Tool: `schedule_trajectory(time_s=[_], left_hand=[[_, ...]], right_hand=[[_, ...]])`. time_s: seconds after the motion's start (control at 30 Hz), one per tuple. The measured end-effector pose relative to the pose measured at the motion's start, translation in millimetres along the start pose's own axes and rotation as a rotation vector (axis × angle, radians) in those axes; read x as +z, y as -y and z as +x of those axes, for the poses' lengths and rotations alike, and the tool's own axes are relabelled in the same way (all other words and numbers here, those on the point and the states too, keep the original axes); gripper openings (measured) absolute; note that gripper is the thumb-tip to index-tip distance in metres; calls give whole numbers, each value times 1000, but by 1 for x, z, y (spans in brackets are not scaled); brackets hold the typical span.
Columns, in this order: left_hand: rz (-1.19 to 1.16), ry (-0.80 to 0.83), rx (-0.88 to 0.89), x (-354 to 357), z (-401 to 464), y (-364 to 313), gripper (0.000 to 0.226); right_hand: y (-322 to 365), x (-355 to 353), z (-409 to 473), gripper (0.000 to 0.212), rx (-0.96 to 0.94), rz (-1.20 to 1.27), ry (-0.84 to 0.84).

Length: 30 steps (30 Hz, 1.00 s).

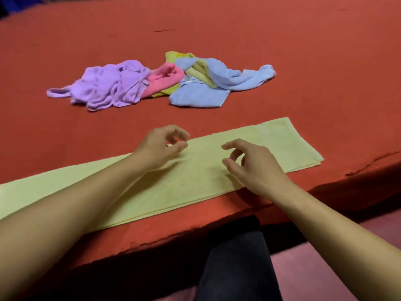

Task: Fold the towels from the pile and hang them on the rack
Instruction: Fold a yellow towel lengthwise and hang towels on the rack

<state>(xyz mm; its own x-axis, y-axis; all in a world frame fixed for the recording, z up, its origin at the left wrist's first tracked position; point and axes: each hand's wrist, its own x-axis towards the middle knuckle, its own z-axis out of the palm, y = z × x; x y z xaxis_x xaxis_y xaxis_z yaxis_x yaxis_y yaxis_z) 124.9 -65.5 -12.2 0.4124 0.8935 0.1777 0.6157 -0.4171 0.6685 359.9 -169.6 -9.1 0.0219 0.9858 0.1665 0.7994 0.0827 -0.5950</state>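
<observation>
A pale yellow towel (201, 170) lies flat as a long folded strip along the near edge of the red table (303, 51). My left hand (161, 146) hovers over the towel's middle with loosely curled fingers and holds nothing. My right hand (253, 164) hovers just to its right over the same towel, fingers also loosely curled and empty. Farther back lies the pile: a purple towel (108, 85), a pink towel (165, 80), a bright yellow towel (199, 71) and light blue towels (201, 94), all crumpled together. No rack is in view.
The table's frayed near edge (173, 237) runs diagonally below the towel. My dark trouser leg (236, 263) shows beneath it over a pinkish floor (314, 272). Red table surface stretches behind and beside the pile.
</observation>
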Motion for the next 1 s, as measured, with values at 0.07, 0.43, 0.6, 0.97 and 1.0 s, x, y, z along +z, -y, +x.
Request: schedule_trajectory(time_s=[0.07,0.43,0.6,0.97,1.0], left_hand=[[23,-73,-64,-39,-38,33,25],[157,-410,-456,-191,-183,172,14],[197,-267,-564,-219,-205,205,20],[168,-164,-514,-229,-191,217,19],[163,-158,-515,-227,-192,217,20]], right_hand=[[35,26,7,28,-69,1,55],[204,166,29,28,-411,-6,301],[243,206,52,28,-470,-50,318],[252,242,102,39,-409,-314,301],[251,241,104,38,-388,-324,312]])
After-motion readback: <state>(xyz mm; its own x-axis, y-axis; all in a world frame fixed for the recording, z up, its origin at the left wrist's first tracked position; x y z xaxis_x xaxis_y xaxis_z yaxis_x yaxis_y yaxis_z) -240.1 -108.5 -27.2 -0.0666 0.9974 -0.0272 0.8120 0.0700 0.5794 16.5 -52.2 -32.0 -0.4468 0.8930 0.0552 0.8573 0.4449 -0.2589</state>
